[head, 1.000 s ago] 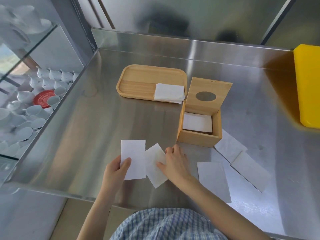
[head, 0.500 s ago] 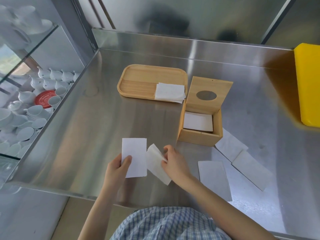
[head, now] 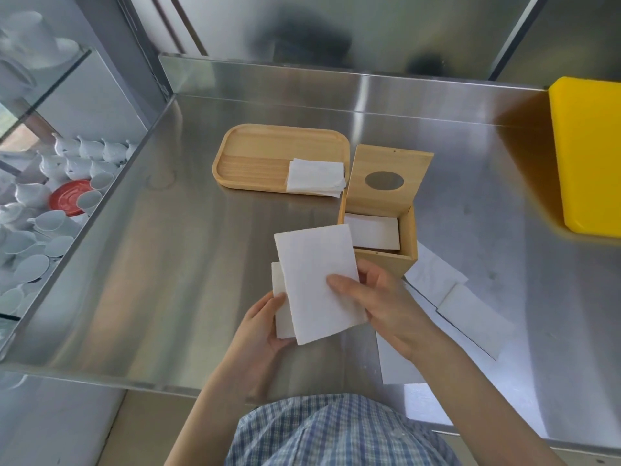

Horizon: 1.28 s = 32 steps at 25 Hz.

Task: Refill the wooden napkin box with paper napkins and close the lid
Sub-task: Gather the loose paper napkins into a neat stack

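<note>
The wooden napkin box (head: 408, 237) stands open at mid-table, its lid (head: 389, 178) with an oval hole tipped up behind it. A white napkin (head: 373, 230) lies inside. Just in front of the box, above the table, I hold two folded paper napkins (head: 316, 284) stacked together. My left hand (head: 258, 331) supports them from below and my right hand (head: 379, 304) pinches the top one at its right edge. Three more napkins (head: 470, 311) lie flat on the steel to the right, partly hidden by my right arm.
A wooden tray (head: 255, 159) left of the box carries a small napkin stack (head: 316, 178). A yellow bin (head: 591, 156) stands at the right edge. Left of the steel table (head: 168, 264), a lower shelf holds several white cups (head: 50, 223).
My right hand lifted the second napkin off the table and laid it over the one in my left hand. Both hands rose and moved right, toward the box.
</note>
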Each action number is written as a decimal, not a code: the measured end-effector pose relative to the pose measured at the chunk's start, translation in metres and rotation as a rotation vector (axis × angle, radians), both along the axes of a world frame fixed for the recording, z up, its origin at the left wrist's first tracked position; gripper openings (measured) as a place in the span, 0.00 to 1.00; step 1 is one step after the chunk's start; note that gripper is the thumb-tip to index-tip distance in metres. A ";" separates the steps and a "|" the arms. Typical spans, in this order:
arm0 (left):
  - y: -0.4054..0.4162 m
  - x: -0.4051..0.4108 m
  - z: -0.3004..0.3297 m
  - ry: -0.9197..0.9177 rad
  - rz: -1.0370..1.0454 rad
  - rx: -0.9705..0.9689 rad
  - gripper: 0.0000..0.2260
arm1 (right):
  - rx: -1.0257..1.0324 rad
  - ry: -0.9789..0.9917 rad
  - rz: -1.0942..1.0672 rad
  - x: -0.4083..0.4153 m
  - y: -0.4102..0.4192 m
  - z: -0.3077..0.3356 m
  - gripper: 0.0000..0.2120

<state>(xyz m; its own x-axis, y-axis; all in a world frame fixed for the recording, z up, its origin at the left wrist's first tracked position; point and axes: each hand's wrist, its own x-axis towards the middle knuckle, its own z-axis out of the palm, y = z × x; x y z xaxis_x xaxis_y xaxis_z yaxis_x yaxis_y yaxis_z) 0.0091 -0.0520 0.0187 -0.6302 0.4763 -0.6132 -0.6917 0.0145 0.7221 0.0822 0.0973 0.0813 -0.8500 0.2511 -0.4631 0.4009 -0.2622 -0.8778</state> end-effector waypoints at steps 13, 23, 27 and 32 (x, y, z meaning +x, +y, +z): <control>0.014 0.009 0.005 -0.088 -0.055 0.181 0.16 | 0.416 -0.172 -0.036 -0.001 -0.011 -0.032 0.18; 0.016 0.026 -0.004 0.001 -0.101 0.120 0.11 | 0.523 -0.171 -0.038 0.019 0.000 -0.040 0.14; 0.020 0.033 -0.004 0.015 -0.105 0.085 0.10 | 0.596 -0.193 -0.136 0.042 0.030 -0.049 0.08; 0.028 0.042 -0.004 0.018 -0.109 0.069 0.09 | 0.913 -0.430 -0.011 0.070 0.057 -0.069 0.18</control>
